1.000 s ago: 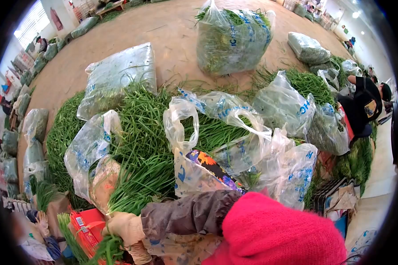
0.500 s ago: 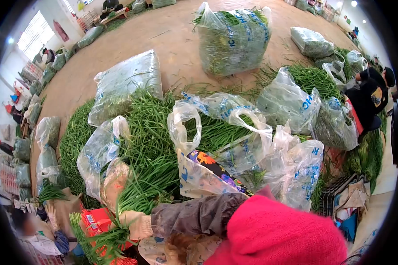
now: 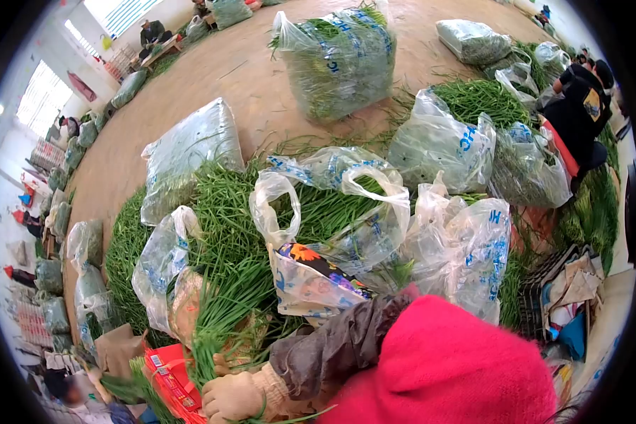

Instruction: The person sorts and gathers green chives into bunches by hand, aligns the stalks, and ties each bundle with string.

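My right hand (image 3: 233,398), in a pale glove with a dark grey sleeve (image 3: 332,346) behind it, is low in the view. Its fingers are curled at the lower end of a bunch of long green stalks (image 3: 206,346). A few loose stalks show under the wrist. Beside the hand on the left is a red printed box (image 3: 173,374), with more stalks along its outer side. Above lies a large heap of green stalks (image 3: 230,187). My left hand does not show; the pink-red knitted cloth (image 3: 445,367) covers much of the lower right.
Clear plastic bags (image 3: 166,261) lie around the heap, one with a flowered cloth (image 3: 321,268). Packed bags (image 3: 336,71) stand on the brown floor (image 3: 261,92). At right are a co-worker in black (image 3: 579,106) and a crate (image 3: 544,290); another person (image 3: 78,396) is at lower left.
My right hand has moved down and slightly right, and the bunch that hung below it over the red box no longer shows there. The whole view has shifted a little.
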Available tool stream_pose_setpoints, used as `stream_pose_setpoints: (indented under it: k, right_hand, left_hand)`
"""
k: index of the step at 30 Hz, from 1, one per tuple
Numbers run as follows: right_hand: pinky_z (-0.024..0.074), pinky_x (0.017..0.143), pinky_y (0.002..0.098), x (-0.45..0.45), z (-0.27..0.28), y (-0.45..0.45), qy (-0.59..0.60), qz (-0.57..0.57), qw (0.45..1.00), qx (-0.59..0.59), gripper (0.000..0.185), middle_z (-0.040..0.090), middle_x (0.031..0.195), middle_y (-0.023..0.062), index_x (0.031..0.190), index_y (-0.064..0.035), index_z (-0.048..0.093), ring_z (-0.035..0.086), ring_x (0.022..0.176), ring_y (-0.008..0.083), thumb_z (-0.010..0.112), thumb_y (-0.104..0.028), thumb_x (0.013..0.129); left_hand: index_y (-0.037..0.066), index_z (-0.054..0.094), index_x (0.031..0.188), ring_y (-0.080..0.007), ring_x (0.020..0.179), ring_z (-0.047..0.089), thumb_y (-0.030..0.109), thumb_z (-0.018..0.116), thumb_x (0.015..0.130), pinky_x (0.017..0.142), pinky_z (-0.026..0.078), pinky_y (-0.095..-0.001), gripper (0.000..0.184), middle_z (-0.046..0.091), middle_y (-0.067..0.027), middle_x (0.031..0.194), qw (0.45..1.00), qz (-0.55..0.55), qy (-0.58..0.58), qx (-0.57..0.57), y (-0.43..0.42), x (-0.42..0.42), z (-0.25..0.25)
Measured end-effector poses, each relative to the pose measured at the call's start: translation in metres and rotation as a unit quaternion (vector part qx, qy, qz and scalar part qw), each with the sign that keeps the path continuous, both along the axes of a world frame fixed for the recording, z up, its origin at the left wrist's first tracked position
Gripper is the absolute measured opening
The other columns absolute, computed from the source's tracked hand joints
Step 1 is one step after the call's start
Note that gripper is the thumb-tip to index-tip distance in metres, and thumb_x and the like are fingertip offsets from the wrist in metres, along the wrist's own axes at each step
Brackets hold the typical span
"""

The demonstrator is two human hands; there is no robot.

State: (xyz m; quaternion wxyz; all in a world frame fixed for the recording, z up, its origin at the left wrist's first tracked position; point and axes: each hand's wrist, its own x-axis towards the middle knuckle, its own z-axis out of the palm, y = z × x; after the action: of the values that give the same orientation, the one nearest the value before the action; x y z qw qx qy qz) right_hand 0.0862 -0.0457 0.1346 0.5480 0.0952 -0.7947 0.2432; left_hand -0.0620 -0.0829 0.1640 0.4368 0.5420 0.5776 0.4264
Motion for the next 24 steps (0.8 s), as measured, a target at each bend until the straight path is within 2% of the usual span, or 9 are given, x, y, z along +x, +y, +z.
stream_pose_setpoints:
  k: [5, 8, 9, 13, 15, 17, 19, 22, 24]
  right_hand:
    - [0.0419, 0.073, 0.0482, 0.016, -0.028, -0.012, 0.036, -0.116, 0.986, 0.114, 0.02, 0.058, 0.087, 0.0103, 0.086, -0.0126, 0.054, 0.057, 0.089, 0.0313, 0.061, -0.027, 0.074]
    - [0.0486, 0.081, 0.0301, 0.071, -0.005, -0.004, -0.137, 0.256, 0.935, -0.202, 0.056, 0.061, 0.109, 0.0101, 0.126, -0.0088, 0.052, 0.06, 0.099, 0.0157, 0.07, -0.013, 0.073]
    - [0.0467, 0.081, 0.0306, 0.07, -0.015, -0.006, -0.143, 0.433, 0.771, -0.444, 0.057, 0.06, 0.113, 0.0101, 0.127, -0.0047, 0.049, 0.056, 0.106, 0.0163, 0.068, -0.015, 0.075]
    - [0.0489, 0.072, 0.0294, 0.048, -0.07, 0.009, -0.343, 0.188, 0.78, -0.488, 0.057, 0.06, 0.11, 0.0082, 0.13, -0.0061, 0.047, 0.06, 0.095, 0.0191, 0.068, -0.012, 0.077]
    - [0.0503, 0.067, 0.0316, 0.043, -0.076, -0.004, -0.332, 0.232, 0.728, -0.553, 0.053, 0.061, 0.106, 0.0085, 0.129, -0.0065, 0.049, 0.06, 0.094, 0.0197, 0.068, -0.014, 0.08]
    - [0.0528, 0.067, 0.0335, 0.036, -0.083, -0.015, -0.176, 0.395, 0.61, -0.664, 0.055, 0.061, 0.106, 0.0086, 0.129, -0.0076, 0.05, 0.059, 0.096, 0.0193, 0.071, -0.021, 0.08]
    - [0.0526, 0.081, 0.0387, 0.005, -0.129, 0.0, -0.276, 0.353, 0.787, -0.424, 0.066, 0.058, 0.118, 0.0094, 0.134, -0.0103, 0.046, 0.057, 0.103, 0.021, 0.077, -0.029, 0.079]
    - [0.0393, 0.103, 0.0467, 0.031, -0.108, -0.013, 0.092, 0.462, 0.491, -0.732, 0.078, 0.055, 0.131, 0.0049, 0.139, -0.0155, 0.041, 0.05, 0.121, 0.0251, 0.079, -0.035, 0.074]
    - [0.0384, 0.104, 0.0465, 0.033, -0.123, 0.006, 0.193, 0.494, 0.531, -0.66, 0.068, 0.056, 0.131, 0.0042, 0.136, -0.0146, 0.045, 0.051, 0.12, 0.023, 0.077, -0.028, 0.077]
  left_hand:
    - [-0.001, 0.058, 0.113, -0.0188, 0.087, 0.057, 0.034, 0.07, 0.085, 0.087, 0.043, -0.0391, 0.046, 0.062, -0.0063, 0.094, 0.992, -0.084, -0.03, -0.092, -0.012, 0.028, -0.004]
    - [0.0, 0.057, 0.114, -0.0189, 0.088, 0.057, 0.035, 0.07, 0.085, 0.088, 0.043, -0.0398, 0.048, 0.062, -0.0062, 0.094, 0.984, -0.115, -0.037, -0.133, -0.018, 0.041, -0.005]
    - [0.0, 0.057, 0.115, -0.0189, 0.088, 0.057, 0.035, 0.07, 0.085, 0.089, 0.043, -0.0401, 0.048, 0.062, -0.0061, 0.094, 0.983, -0.118, -0.037, -0.139, -0.019, 0.043, -0.004]
    - [0.0, 0.056, 0.117, -0.019, 0.09, 0.057, 0.036, 0.07, 0.085, 0.091, 0.042, -0.0411, 0.05, 0.062, -0.0059, 0.095, 0.977, -0.135, -0.038, -0.159, -0.026, 0.047, -0.001]
    - [0.0, 0.055, 0.118, -0.0191, 0.091, 0.057, 0.037, 0.07, 0.085, 0.092, 0.042, -0.0416, 0.051, 0.062, -0.0058, 0.095, 0.975, -0.14, -0.04, -0.167, -0.034, 0.045, 0.0]
    - [0.001, 0.055, 0.119, -0.0192, 0.092, 0.057, 0.037, 0.069, 0.085, 0.093, 0.042, -0.0421, 0.052, 0.062, -0.0057, 0.096, 0.972, -0.143, -0.046, -0.181, -0.043, 0.045, -0.003]
    - [0.001, 0.054, 0.12, -0.0192, 0.092, 0.057, 0.038, 0.069, 0.085, 0.094, 0.041, -0.0426, 0.053, 0.062, -0.0056, 0.096, 0.969, -0.148, -0.049, -0.192, -0.052, 0.044, -0.009]
    - [0.001, 0.054, 0.122, -0.0193, 0.093, 0.057, 0.039, 0.069, 0.085, 0.095, 0.041, -0.0434, 0.055, 0.062, -0.0055, 0.096, 0.963, -0.152, -0.066, -0.212, -0.068, 0.032, -0.021]
    - [0.002, 0.053, 0.122, -0.0197, 0.091, 0.058, 0.025, 0.069, 0.078, 0.087, 0.044, -0.0378, 0.051, 0.06, -0.0071, 0.1, 0.956, -0.123, -0.105, -0.244, -0.077, 0.024, -0.035]
